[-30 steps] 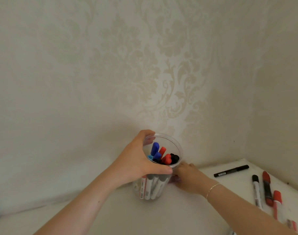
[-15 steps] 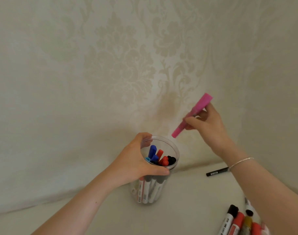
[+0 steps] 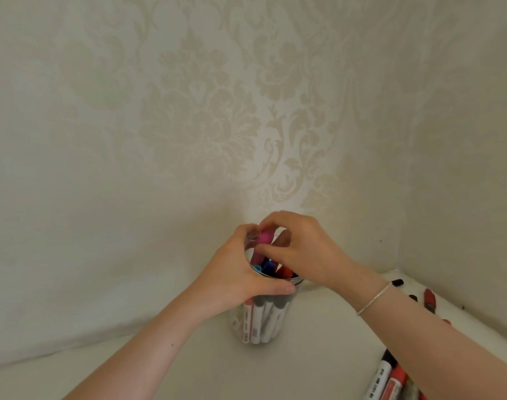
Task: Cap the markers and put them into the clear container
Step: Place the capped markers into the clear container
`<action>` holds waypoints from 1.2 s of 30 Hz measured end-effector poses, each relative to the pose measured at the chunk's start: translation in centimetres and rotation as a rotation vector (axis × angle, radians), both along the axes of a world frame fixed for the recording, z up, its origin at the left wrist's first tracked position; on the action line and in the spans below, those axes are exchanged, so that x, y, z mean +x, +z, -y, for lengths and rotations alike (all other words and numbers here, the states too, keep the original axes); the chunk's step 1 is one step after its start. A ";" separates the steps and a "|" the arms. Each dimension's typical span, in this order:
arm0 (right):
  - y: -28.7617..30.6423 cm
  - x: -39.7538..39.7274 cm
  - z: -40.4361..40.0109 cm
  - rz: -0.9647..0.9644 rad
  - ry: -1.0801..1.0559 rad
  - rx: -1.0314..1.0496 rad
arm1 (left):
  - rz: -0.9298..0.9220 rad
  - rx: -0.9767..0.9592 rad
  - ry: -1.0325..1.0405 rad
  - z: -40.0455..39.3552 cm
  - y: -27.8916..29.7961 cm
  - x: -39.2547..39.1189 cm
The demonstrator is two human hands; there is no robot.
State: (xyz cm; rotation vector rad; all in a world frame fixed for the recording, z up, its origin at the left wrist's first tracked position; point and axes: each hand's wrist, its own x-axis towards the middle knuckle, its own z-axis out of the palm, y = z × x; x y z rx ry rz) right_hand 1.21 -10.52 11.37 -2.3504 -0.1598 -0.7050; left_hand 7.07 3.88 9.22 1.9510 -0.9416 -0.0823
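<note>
Fingers of the right hand (image 3: 301, 249) pinch a pink marker (image 3: 261, 246) near its upper end, thumb below and fingertips curled over the top, holding it nearly upright with its lower end inside the mouth of the clear container (image 3: 261, 319). The left hand (image 3: 238, 275) grips that container around its upper part, thumb lying across the near side just under the rim and the other fingers wrapped round the far side. Inside stand capped markers, with blue caps (image 3: 268, 267) and red caps (image 3: 285, 273) showing at the top and pale barrels visible through the wall below the thumb. A thin bracelet (image 3: 373, 300) circles the right wrist. The container stands on the desk (image 3: 189, 359) toward its back edge, close to the patterned wall (image 3: 217, 125). More markers lie loose near the desk's right edge: a dark red one (image 3: 429, 298) toward the back right corner, and a black-capped one (image 3: 380, 370) beside a red one (image 3: 393, 383) at the near right, partly covered by the right forearm.
</note>
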 end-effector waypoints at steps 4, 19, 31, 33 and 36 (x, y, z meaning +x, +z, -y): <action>0.3 -0.9 0.9 -0.079 0.067 0.066 | 0.011 0.006 -0.004 0.6 -0.1 -0.3; -6.1 -4.1 15.0 -0.480 -0.541 -0.069 | 0.063 0.017 -0.126 8.0 -0.7 -3.4; -12.7 -0.8 19.0 -0.673 -0.608 -0.679 | 0.108 0.048 -0.139 9.4 -1.4 -2.1; -12.6 -0.5 19.7 -0.609 -0.588 -0.553 | 0.109 0.045 -0.133 9.4 -1.5 -2.0; -10.0 -1.0 20.2 -0.452 -0.545 -0.220 | 0.100 0.040 -0.124 9.3 -1.5 -1.8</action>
